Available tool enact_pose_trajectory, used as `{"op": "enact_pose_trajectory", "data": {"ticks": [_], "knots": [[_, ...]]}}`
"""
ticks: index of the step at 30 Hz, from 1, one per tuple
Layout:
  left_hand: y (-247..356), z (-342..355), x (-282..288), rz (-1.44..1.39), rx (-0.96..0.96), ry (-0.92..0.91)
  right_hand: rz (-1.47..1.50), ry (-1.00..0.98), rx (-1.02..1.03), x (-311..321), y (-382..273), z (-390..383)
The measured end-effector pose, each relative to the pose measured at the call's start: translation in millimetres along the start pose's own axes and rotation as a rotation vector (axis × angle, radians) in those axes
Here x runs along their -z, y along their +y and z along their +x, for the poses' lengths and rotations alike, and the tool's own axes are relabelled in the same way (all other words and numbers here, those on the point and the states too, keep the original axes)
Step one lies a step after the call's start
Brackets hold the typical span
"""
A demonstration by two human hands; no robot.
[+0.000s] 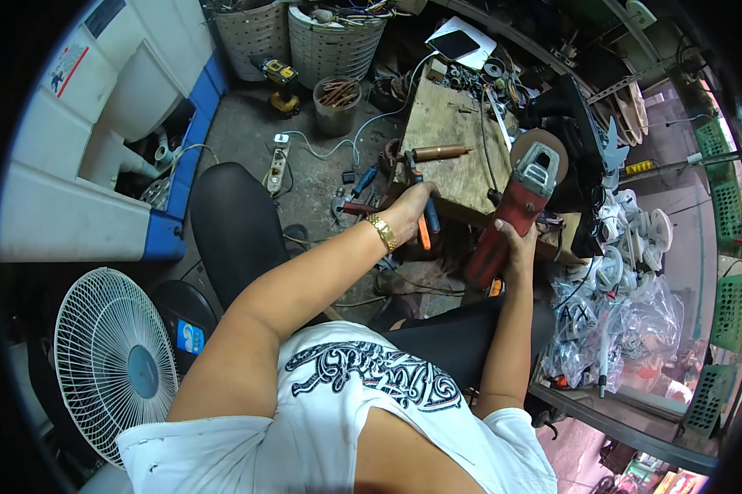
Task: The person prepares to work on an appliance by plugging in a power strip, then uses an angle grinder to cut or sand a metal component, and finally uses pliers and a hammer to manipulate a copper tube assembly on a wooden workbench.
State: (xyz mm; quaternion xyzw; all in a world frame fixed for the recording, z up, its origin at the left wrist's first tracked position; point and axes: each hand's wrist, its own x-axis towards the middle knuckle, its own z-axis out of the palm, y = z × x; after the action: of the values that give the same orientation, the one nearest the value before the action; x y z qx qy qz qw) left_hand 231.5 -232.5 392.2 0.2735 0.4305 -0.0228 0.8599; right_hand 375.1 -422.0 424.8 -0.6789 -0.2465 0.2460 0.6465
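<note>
Seated low over a cluttered workshop floor, a person in a white printed shirt point(363, 395) works at the near edge of a wooden workbench point(453, 156). Right hand point(515, 247) has its fingers wrapped tight around the rear grip of a red angle grinder point(511, 210), whose long axis runs from that hand up and away to the grey gear head and disc guard over the bench edge. Left hand point(412, 210), a gold watch point(382, 231) at the wrist, is closed on pliers point(424, 218) with blue and orange handles; the jaws point away toward a copper tube point(439, 152) lying crosswise on the board, just beyond the fingertips and apart from them. Of the two hands, the left is the nearer to the tube, while the grinder's head sits to its right. A white pedestal fan point(112, 358) stands at the person's left, a yellow cordless drill point(282, 82) and a bucket of copper scraps point(336, 103) rest on the floor farther off, and bagged white fittings point(618, 305) pile up at the right.
</note>
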Motion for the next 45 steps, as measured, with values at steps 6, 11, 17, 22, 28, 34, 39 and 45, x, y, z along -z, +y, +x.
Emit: {"op": "enact_pose_trajectory", "data": {"ticks": [6,11,17,22,28,34,39,45], "knots": [[-9.9,10.6,10.6,0.009,-0.261,0.067,0.011,-0.018,-0.042,-2.0,-5.6,-4.4],[-10.8,24.7,35.3,0.11,-0.298,0.058,0.016,-0.022,-0.026,-9.9,-4.3,-3.4],[18.1,24.9,34.2,0.122,-0.21,0.073,-0.017,-0.004,-0.021,-14.8,-7.8,-5.1],[8.4,31.1,50.0,0.223,-0.415,0.03,-0.027,0.001,-0.063,-16.6,-7.7,-5.1],[-14.2,35.3,89.2,0.86,-0.747,0.215,-0.239,-0.061,-0.025,-10.7,1.5,0.1],[-41.8,59.4,145.0,1.241,-0.91,0.285,-0.3,-0.086,-0.065,-26.6,6.2,-5.8],[-58.3,76.1,146.6,1.022,-0.828,0.3,-0.397,-0.1,-0.021,-32.9,-0.7,-14.5],[-65.2,87.7,144.4,0.833,-0.768,0.229,-0.37,-0.062,-0.079,-37.4,-3.7,-18.5]]}}
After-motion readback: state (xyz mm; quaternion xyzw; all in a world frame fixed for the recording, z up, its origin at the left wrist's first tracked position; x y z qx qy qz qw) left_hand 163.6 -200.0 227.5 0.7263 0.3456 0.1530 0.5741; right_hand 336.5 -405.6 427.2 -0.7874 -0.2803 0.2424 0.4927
